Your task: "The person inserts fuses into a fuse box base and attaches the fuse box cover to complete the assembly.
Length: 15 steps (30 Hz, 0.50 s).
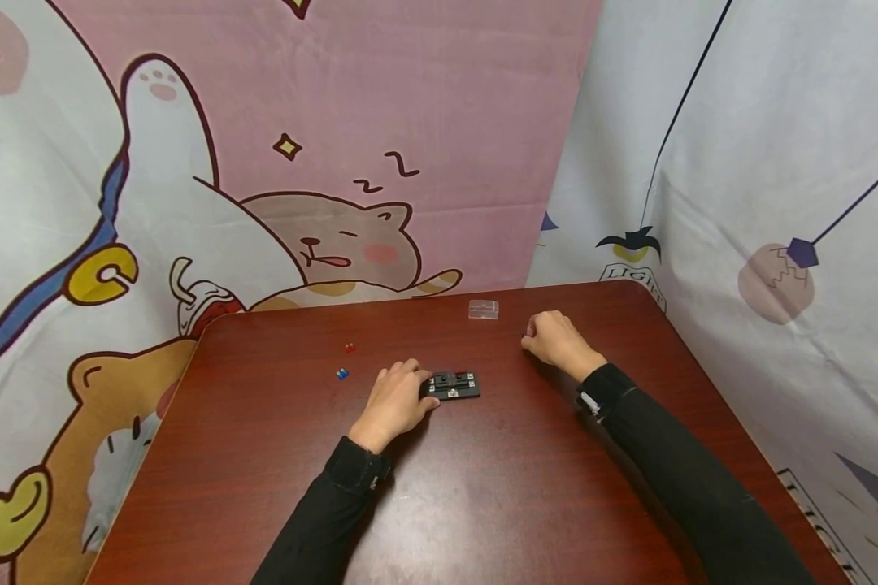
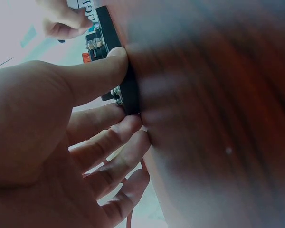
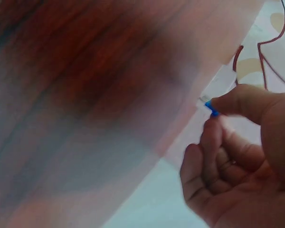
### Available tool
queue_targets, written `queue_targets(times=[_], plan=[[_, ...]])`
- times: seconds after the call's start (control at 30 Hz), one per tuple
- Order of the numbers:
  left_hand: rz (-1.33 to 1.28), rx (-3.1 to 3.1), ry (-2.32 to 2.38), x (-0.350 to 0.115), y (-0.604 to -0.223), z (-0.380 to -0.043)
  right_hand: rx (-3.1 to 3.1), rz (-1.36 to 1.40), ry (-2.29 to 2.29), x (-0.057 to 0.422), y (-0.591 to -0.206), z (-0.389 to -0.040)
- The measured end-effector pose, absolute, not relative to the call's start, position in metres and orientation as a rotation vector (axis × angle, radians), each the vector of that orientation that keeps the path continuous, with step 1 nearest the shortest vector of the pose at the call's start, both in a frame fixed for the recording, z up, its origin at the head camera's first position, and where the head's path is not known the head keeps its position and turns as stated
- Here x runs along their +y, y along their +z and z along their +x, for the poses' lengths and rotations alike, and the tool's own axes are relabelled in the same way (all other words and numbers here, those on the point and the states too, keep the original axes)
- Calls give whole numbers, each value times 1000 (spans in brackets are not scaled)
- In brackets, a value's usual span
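My left hand [image 1: 393, 402] holds a small black block with metal terminals [image 1: 462, 394] flat on the table. In the left wrist view, the thumb presses one long edge of the black block [image 2: 112, 29], and fingertips touch its near end. A red part shows on its top. To the right and apart from the block, my right hand [image 1: 559, 341] is raised over the table. Its thumb and index finger pinch a tiny blue piece with a pale, silvery tip [image 3: 212, 108]; the piece's exact kind is too small to tell.
Two small red pieces [image 1: 349, 348] and some small blue pieces [image 1: 342, 374] lie left of the block. A clear plastic box [image 1: 483, 309] sits near the back edge of the brown table [image 1: 439, 504]. Printed cloth [image 1: 446, 122] hangs behind and to the right.
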<state>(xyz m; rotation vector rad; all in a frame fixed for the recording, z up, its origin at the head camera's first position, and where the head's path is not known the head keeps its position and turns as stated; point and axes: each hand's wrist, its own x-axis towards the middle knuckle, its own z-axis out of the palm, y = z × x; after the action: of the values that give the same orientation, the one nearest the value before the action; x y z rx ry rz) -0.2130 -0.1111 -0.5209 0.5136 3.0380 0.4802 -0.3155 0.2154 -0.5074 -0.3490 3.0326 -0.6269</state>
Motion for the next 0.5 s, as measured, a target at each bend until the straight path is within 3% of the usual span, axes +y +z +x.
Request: queue_targets(times=[0.5], plan=[[523, 3048, 476, -112, -522, -214, 2931, -1170, -521, 149, -477, -271]])
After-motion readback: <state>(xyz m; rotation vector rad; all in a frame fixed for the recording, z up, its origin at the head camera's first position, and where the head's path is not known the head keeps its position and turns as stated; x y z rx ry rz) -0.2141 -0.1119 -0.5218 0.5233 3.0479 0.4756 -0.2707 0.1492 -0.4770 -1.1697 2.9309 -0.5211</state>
